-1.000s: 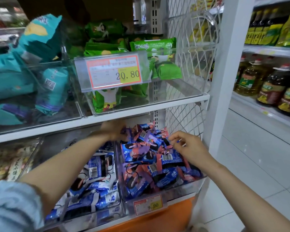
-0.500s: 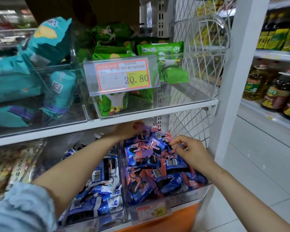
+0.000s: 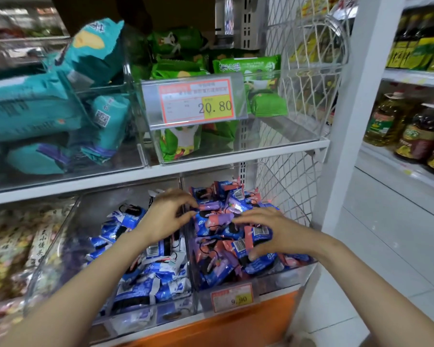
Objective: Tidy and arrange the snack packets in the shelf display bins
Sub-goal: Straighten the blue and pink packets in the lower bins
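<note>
Reaching into the lower shelf, I have both hands over the right-hand bin [image 3: 281, 276], where the blue, pink and purple snack packets [image 3: 216, 269] lie heaped at every angle, some barcode side up, some face up. My right hand [image 3: 271, 234] lies across the top of the heap, fingers arched leftward and thumb tucked under, grasping a barcoded packet [image 3: 259, 232]. That packet lies roughly flat, barcode upward, and its long axis looks to run left to right across the bin, though my palm hides its far end. My left hand [image 3: 164, 219] is at the divider between the bins, fingers curled toward the heap's left edge. I cannot tell whether they pinch a packet. Blue and white packets [image 3: 161, 279] fill the middle bin [image 3: 58, 249] beneath my left wrist.
</note>
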Tool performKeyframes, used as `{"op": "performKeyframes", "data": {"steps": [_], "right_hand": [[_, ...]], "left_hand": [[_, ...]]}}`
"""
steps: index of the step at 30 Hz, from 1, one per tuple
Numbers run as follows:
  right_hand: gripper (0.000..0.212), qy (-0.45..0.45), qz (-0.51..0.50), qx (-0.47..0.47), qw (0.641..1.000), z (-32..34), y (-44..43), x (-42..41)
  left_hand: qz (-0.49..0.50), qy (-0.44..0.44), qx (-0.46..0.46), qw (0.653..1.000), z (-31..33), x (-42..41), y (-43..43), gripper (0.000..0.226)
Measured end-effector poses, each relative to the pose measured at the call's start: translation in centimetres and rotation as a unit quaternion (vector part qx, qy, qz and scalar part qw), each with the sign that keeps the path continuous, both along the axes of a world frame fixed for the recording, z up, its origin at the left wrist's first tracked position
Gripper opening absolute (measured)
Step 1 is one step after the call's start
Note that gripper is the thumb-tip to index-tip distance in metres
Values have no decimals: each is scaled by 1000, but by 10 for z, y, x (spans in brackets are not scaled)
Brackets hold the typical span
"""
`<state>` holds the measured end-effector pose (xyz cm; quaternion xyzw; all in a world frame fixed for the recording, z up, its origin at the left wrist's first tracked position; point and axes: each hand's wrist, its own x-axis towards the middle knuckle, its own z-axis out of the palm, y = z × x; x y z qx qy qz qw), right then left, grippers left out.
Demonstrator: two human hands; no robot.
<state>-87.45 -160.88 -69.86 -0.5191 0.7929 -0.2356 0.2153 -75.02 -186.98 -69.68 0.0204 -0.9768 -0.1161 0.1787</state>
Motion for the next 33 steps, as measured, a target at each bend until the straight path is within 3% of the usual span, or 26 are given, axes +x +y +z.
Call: {"op": "performKeyframes", "data": {"steps": [3,5,8,12,15,18,22,33], "right_hand": [[76,60,34,72,995,-13,-3,6],[75,74,20,56,996,-18,-6,7],[71,107,-19,6,994,-26,-11,1],[63,237,-89,1,967,-40,-17,-11],[63,226,-132,-48,964,-42,-18,-11],[58,234,-56,-115,964,-36,-21,4],[63,249,95,-12,964,-41,-26,26],[47,325,51,5,944,-46,-37,1]], "left_hand": [[15,3,30,999,-3,12,4,33],[22,0,46,999,-4,17,10,42],[22,7,65,998,-9,24,19,27],[19,7,91,996,-13,32,27,24],[26,1,99,995,-16,36,29,22],[30,-6,105,994,-15,38,31,22],[28,-19,96,995,-12,37,30,24],[23,-30,80,996,-12,38,30,24]]}}
